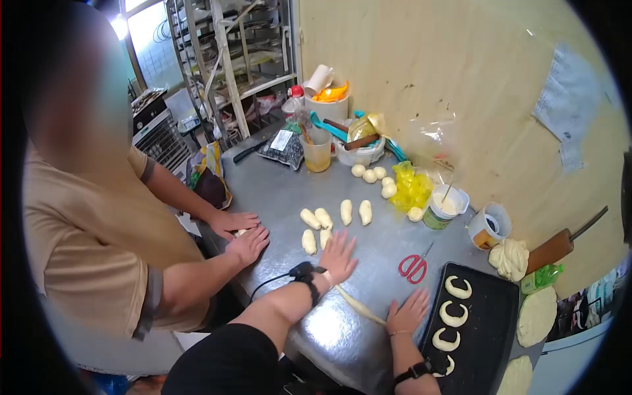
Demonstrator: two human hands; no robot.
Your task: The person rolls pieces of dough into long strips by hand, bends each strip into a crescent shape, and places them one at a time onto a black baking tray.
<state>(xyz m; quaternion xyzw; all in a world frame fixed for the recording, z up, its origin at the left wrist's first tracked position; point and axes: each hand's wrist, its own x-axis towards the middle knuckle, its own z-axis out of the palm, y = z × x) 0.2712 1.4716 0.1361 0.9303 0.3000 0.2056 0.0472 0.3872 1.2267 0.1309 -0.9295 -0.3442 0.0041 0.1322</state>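
Note:
A long thin rope of dough (361, 307) lies on the metal table, running between my two hands. My left hand (339, 258) is flat with fingers spread, its palm on the rope's upper left end, close to several short dough pieces (309, 241). Flat on the table at the rope's other end is my right hand (407, 313), fingers stretched out. Red-handled scissors (413, 268) lie just beyond it. To its right, a black baking tray (486, 329) carries several crescent-shaped dough pieces (453, 314).
At left a co-worker's hands (247, 243) press a small dough piece. Along the wall stand a measuring jug (317, 150), dough balls (370, 176), a yellow bag (413, 187), a white tub (444, 207) and a wooden rolling pin (550, 253). Larger dough slabs (537, 317) lie right of the tray.

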